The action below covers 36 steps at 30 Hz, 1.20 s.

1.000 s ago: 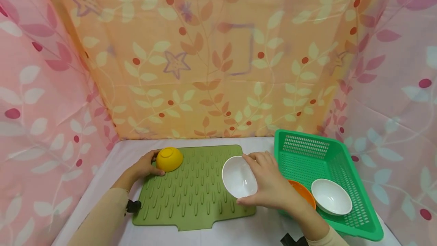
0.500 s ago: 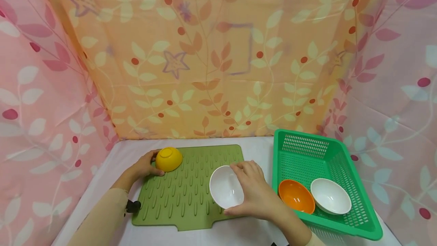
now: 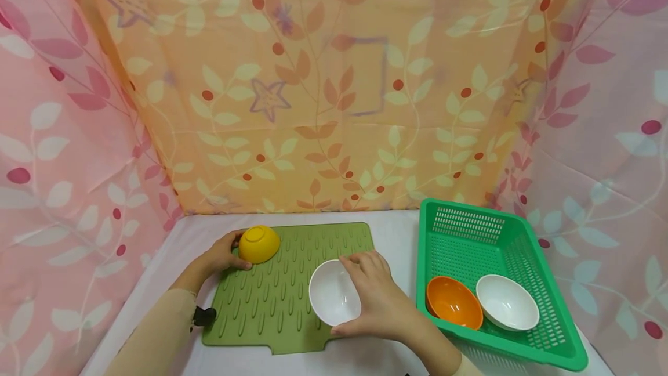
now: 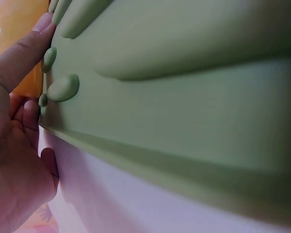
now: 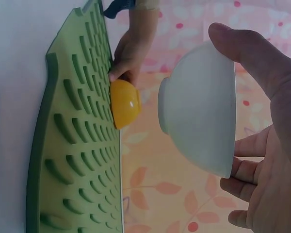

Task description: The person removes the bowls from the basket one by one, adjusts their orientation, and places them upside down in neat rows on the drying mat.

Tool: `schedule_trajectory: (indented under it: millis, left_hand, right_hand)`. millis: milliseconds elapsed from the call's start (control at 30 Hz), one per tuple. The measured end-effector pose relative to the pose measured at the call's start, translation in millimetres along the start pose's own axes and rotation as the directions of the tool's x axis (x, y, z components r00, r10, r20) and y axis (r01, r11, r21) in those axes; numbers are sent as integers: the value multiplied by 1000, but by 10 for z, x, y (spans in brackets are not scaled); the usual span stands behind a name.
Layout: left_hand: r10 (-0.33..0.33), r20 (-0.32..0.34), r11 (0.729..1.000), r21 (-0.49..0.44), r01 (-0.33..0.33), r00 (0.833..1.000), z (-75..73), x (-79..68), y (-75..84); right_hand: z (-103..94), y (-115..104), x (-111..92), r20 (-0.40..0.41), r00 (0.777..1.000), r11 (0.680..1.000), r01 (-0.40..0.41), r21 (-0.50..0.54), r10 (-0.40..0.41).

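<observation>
A: Your right hand [image 3: 373,297] is gripping the white bowl [image 3: 334,292] by its right side, thumb at the near rim, fingers at the far rim.

B: And where are you holding it?

A: Above the near right part of the mat [image 3: 292,283]. The bowl is facing mouth up, and its foot is hanging apart from the mat (the right wrist view is showing the gap).

B: What is your left hand [image 3: 224,253] doing?

A: It is grasping the yellow bowl [image 3: 259,243], which is lying upside down at the mat's far left corner. Your thumb is reaching along the near side, while your fingers are curving round the far left side (the bowl is partly hiding them).

B: And to your right?

A: The green basket [image 3: 464,257] is standing beside the mat on the white cloth [image 3: 396,237]. Inside, towards the near end, the orange bowl [image 3: 455,302] is sitting just left of another white bowl [image 3: 508,302], both facing mouth up.

B: Behind it all, an orange curtain [image 3: 313,132] is hanging.
</observation>
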State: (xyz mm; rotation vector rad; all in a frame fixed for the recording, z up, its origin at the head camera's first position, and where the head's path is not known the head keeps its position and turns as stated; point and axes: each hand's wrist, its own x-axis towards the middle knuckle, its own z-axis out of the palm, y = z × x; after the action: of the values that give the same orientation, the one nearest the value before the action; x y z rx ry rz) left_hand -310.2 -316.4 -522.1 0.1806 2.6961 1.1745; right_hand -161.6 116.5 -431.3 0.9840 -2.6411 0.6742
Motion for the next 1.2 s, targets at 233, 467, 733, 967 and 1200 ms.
schedule_trajectory:
  millis: [233,467,733,967,1200]
  left_hand:
    - [-5,5,1000,11,5,1000,-16,-6,3]
    - [18,-13,998,55,-17,1000,-3,-49,3]
    - [33,-26,999,21,-32,999,-10,-116,-1]
    - [71,-75,996,-49,-75,995,-177,-214,181]
    - [127,-193,991,-22,-134,973,-311,-368,483]
  right_hand:
    - [43,1,9,0,1000,1000,16,-6,-16]
    - [102,16,11,-11,1000,1000,25,2,-25]
    - [151,39,12,-15,1000,1000,25,-3,-25]
    - [140,70,13,-3,1000,1000,13,-1,-13]
    - [102,111,24,-10,1000,1000,4,-6,-4]
